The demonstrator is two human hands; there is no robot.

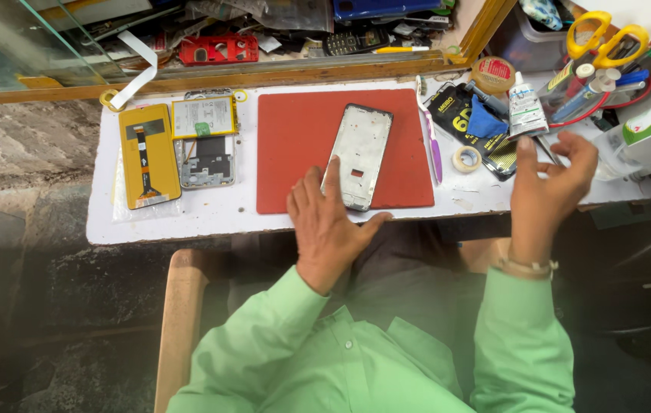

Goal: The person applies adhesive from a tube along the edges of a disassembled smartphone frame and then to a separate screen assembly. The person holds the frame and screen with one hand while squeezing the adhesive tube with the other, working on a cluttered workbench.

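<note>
Head view: left hand [328, 226] lies flat, fingers spread, gripping nothing, touching the phone frame [359, 155] at the red mat's [295, 145] front edge. The frame is silvery, with rectangular cutouts. Right hand [547, 180] hovers half-curled, empty, near the tabletop's [188, 222] cluttered right edge beside the glue tube [525, 107].

Left hand [329, 226] flat, palm down; right hand [547, 180] raised, seemingly empty.

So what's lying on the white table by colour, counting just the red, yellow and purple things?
Red: 1, the red mat under the phone frame, which the left hand touches.
Yellow: 1, the yellow screen panel.
Purple: 1, the purple toothbrush.
Total: 3.
</note>
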